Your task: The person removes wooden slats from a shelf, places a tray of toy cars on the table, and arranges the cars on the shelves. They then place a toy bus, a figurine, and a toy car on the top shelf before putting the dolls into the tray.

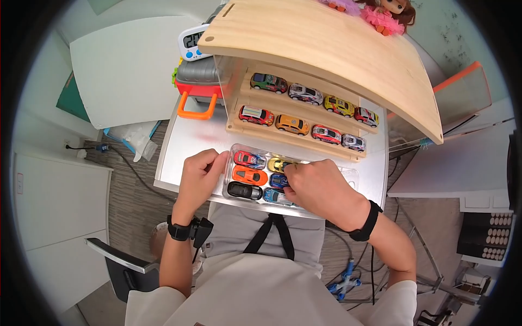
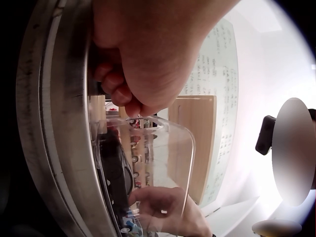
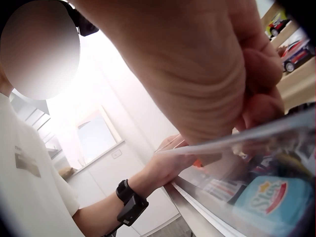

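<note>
A clear plastic tray point(image 1: 227, 187) holds several toy cars in rows. At its left end my left hand point(image 1: 200, 173) grips the rim with curled fingers, as the left wrist view shows close up point(image 2: 143, 54). My right hand point(image 1: 324, 187) reaches over the tray from the right, its fingers curled down on a toy car in the middle of the tray. Close by its fingertips are a yellow car point(image 1: 278, 164) and a dark blue car point(image 1: 278, 180), both partly covered by the hand. A light blue car point(image 3: 274, 197) lies below my right palm.
Behind the tray, a wooden display case point(image 1: 234, 129) has more toy cars on stepped shelves under a curved top. Dolls point(image 1: 387, 19) sit on that top. Left of it are a timer point(image 1: 191, 43) and a red-grey toolbox point(image 1: 198, 87) with an orange handle.
</note>
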Demonstrator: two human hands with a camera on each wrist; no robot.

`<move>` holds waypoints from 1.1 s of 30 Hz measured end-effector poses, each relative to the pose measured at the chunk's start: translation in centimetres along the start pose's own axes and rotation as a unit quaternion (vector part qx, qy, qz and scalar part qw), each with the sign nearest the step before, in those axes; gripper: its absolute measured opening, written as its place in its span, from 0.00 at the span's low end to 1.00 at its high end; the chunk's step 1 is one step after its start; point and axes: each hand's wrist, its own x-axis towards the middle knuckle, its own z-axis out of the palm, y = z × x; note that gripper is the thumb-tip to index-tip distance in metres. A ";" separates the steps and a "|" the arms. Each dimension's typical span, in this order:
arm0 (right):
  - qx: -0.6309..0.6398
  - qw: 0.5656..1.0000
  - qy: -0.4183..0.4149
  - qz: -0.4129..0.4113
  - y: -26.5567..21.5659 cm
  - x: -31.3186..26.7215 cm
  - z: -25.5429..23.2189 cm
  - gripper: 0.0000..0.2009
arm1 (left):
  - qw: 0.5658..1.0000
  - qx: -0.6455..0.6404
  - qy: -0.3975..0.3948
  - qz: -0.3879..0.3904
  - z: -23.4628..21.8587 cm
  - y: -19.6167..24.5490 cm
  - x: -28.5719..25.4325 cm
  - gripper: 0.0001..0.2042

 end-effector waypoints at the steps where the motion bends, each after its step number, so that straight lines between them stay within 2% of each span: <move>1: 0.003 1.000 0.001 0.001 0.0 -0.2 -0.1 0.09 | 1.000 0.003 -0.002 -0.001 0.0 0.0 0.0 0.16; 3: -0.027 0.999 0.009 -0.023 0.0 -0.7 -0.2 0.01 | 1.000 0.001 0.002 -0.001 0.0 0.0 0.0 0.16; 10: -0.034 0.997 0.052 -0.042 -0.2 -0.5 0.7 0.04 | 1.000 -0.006 0.002 -0.018 0.3 -0.2 0.0 0.17; 13: -0.052 0.997 0.044 -0.044 -0.4 -0.5 0.6 0.03 | 1.000 0.002 0.001 -0.021 0.4 -0.5 -0.1 0.17; 19: 0.016 1.000 0.017 0.010 0.0 -0.4 0.4 0.05 | 1.000 -0.006 0.006 -0.023 0.4 -0.4 -0.1 0.17; 21: 0.053 0.997 0.058 0.008 0.4 -0.6 0.2 0.07 | 1.000 -0.003 0.006 -0.016 0.4 -0.5 -0.1 0.17; 28: 0.034 0.999 0.029 0.028 1.9 -2.9 -1.4 0.08 | 1.000 0.002 0.010 -0.014 0.5 -0.5 -0.1 0.17; 30: 0.058 0.995 0.043 0.066 2.4 -4.1 -2.0 0.10 | 1.000 0.007 0.011 -0.014 0.4 -0.4 -0.1 0.17; 33: 0.038 0.993 0.016 0.107 2.6 -5.6 -3.2 0.14 | 1.000 0.001 0.012 -0.024 0.5 -0.5 -0.1 0.17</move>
